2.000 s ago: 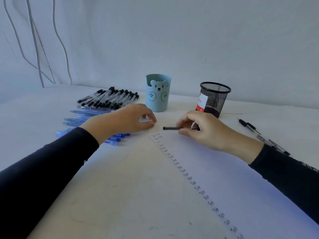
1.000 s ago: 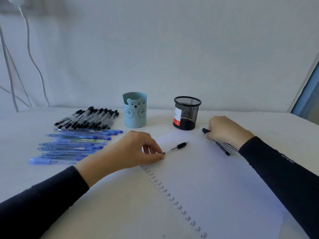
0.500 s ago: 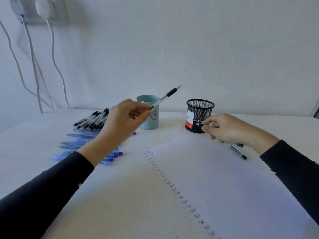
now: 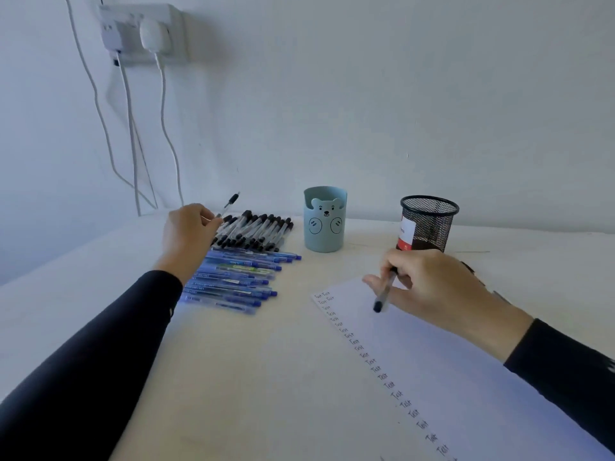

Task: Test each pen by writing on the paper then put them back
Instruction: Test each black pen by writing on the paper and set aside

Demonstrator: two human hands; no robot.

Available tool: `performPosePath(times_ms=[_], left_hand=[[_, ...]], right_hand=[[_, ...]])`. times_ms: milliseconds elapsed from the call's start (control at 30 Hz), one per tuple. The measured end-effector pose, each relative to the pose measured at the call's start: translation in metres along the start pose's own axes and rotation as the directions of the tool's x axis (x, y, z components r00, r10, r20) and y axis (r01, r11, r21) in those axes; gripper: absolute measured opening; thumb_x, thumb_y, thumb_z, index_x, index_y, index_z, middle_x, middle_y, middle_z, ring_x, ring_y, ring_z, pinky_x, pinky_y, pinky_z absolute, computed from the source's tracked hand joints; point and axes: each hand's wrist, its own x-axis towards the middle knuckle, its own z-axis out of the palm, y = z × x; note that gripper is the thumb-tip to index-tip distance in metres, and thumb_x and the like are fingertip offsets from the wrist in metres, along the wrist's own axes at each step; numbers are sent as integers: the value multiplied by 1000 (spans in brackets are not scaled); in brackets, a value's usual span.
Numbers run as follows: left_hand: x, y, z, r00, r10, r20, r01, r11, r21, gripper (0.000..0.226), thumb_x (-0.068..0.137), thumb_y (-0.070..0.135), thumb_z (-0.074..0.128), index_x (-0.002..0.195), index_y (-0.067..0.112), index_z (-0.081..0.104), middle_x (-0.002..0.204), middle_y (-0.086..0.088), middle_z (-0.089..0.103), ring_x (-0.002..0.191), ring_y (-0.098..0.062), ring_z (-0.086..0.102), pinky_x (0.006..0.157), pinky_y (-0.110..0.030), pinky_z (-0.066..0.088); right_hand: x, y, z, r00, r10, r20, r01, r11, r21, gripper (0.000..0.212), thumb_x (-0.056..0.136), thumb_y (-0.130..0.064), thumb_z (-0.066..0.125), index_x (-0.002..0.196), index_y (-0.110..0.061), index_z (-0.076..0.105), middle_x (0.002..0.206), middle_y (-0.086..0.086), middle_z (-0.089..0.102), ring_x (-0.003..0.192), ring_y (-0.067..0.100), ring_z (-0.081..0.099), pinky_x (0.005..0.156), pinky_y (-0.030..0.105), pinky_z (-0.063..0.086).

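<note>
Left hand [image 4: 188,232]: swung pinched clear black-tipped pen [image 4: 229,202] to far pen row [image 4: 259,227].
Right hand [image 4: 429,287]: fingers [image 4: 370,280] grasp next pen [image 4: 382,296] over white paper [image 4: 466,377].

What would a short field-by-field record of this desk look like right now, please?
Left hand: pinches a pen over the black pen row
Right hand: grips a second pen above the paper
Paper: column of Test marks along its left edge
Blue pens: laid in a row, nearer than the black row
Holders: blue bear cup, black mesh cup
</note>
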Motion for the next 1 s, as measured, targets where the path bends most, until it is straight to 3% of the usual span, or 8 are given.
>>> performPosePath(times_ms=[67,200,300,433,567,700,867,1000], left_hand=[[1,-5,5,1000,-7,18,6,999,40,17,90,25,68,83,10,65,79,-6,66,75,-23,61,66,-30,44],[2,-8,9,998,-13,54,10,998,66,21,92,25,66,79,8,68,76,-6,65,74,-23,59,67,-30,42],[1,-12,8,996,-19,83,11,995,95,35,96,25,58,68,4,65,68,-9,64,66,-25,58,59,-28,38],[2,-17,9,993,-20,113,5,992,129,44,97,24,54,63,-3,61,59,-14,59,55,-25,50,50,-26,35],[2,-15,8,993,-5,115,-9,993,116,45,97,24,52,58,1,58,57,-10,55,58,-29,53,53,-30,37],[-2,6,4,982,179,66,-190,955,229,25,98,27,51,101,11,70,104,-7,65,90,-26,62,71,-36,50],[-30,59,11,763,596,252,-588,801,-115,17,94,25,60,106,24,70,106,10,57,85,-10,59,75,-35,53],[-60,84,22,540,667,513,-621,727,-292,22,90,42,63,110,34,67,109,18,55,93,1,58,80,-25,49]], right_hand=[[0,3,7,983,-158,-96,146,981,-125,50,100,-49,36,63,-24,60,65,-11,41,60,11,43,55,27,32],[5,1,10,952,-304,-42,300,950,-80,25,98,-28,43,101,-16,65,80,-7,55,75,13,54,72,31,45],[5,-12,2,980,-176,91,157,971,179,31,91,-52,45,109,-28,54,66,-15,44,70,2,50,68,22,35],[2,-8,4,969,-1,245,4,1000,-14,71,56,-97,36,74,-29,49,77,-15,45,88,-4,36,83,18,22],[3,-6,7,974,86,210,-112,987,119,73,56,-92,41,57,-19,36,62,-8,39,79,5,35,82,16,23],[4,-6,2,981,93,169,-141,944,299,60,57,-83,56,60,-23,52,64,-7,46,79,3,37,80,20,29],[12,-13,-8,965,112,236,-245,702,669,22,87,-61,53,92,-44,66,72,-3,57,71,20,48,76,29,41],[20,-13,-12,919,244,311,-388,409,826,51,97,-52,30,119,-19,61,79,14,69,72,26,62,69,30,52]])
